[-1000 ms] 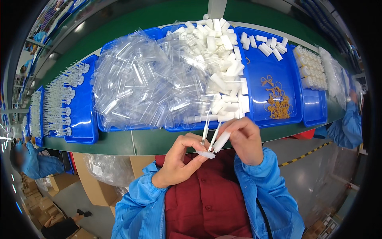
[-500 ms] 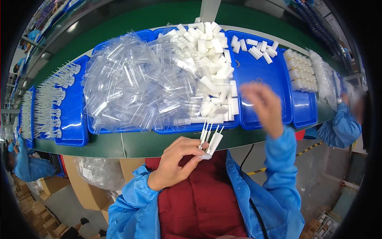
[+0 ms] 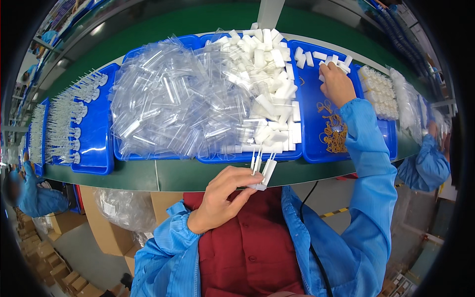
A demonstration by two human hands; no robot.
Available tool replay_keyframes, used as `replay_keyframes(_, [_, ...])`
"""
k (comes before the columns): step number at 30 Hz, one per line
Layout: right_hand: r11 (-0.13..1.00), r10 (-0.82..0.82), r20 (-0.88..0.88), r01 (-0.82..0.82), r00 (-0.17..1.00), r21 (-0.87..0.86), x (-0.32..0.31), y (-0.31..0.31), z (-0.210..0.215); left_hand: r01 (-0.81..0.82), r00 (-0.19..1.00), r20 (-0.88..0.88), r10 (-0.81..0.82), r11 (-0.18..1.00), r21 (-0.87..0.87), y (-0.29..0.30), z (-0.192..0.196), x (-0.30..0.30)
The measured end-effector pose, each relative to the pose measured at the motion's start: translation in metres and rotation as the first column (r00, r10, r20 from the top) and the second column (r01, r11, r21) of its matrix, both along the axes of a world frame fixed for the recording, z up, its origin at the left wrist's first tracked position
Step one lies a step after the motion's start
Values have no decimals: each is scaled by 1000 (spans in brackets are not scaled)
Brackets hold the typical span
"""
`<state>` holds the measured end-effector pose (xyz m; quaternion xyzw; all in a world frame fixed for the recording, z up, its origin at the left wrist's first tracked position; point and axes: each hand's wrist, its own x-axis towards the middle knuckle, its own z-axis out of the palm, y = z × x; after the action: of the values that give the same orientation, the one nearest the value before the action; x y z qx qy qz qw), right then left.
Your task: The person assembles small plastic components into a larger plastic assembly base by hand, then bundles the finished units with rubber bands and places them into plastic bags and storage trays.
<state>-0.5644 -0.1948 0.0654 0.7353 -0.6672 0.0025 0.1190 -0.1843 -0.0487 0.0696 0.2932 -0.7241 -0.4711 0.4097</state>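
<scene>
My left hand (image 3: 222, 195) pinches a small white piece with several thin upright prongs (image 3: 257, 166) just in front of the table edge. A white sleeve-like block (image 3: 268, 171) stands over one side of it. My right hand (image 3: 338, 83) is at the far end of a blue tray (image 3: 309, 99), its fingers bent around one of the small white blocks (image 3: 324, 64) there. More such blocks (image 3: 300, 58) lie beside it. Tan elastic bands (image 3: 334, 136) lie in the near part of that tray.
Clear plastic sleeves (image 3: 173, 99) are heaped left of a pile of white blocks (image 3: 277, 89). Pronged white pieces (image 3: 64, 128) stand in a blue tray at left. Bundled white parts (image 3: 378, 94) sit at right. People in blue work beyond both sides.
My right hand has moved away from me and slightly right, from above the tray's middle to the white blocks, uncovering the elastic bands. My left hand still holds the pronged piece.
</scene>
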Motion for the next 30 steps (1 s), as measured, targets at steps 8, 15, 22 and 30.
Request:
replay_keyframes(8, [976, -124, 992, 182, 12, 120, 80, 71, 45, -12, 999, 51, 18, 995, -104, -2, -1, 6])
replay_keyframes(15, [930, -344, 762, -88, -549, 356, 157, 146, 30, 66, 996, 65, -53, 976, -207, -7, 6, 0])
replay_keyframes(22, [927, -338, 799, -31, -498, 373, 159, 152, 18, 89, 992, 100, -71, 977, -191, -4, 8, -3])
replay_keyframes(30, [937, -316, 823, -20, -472, 348, 161, 160, 19, 111, 989, 113, -90, 975, -191, -4, 11, -4])
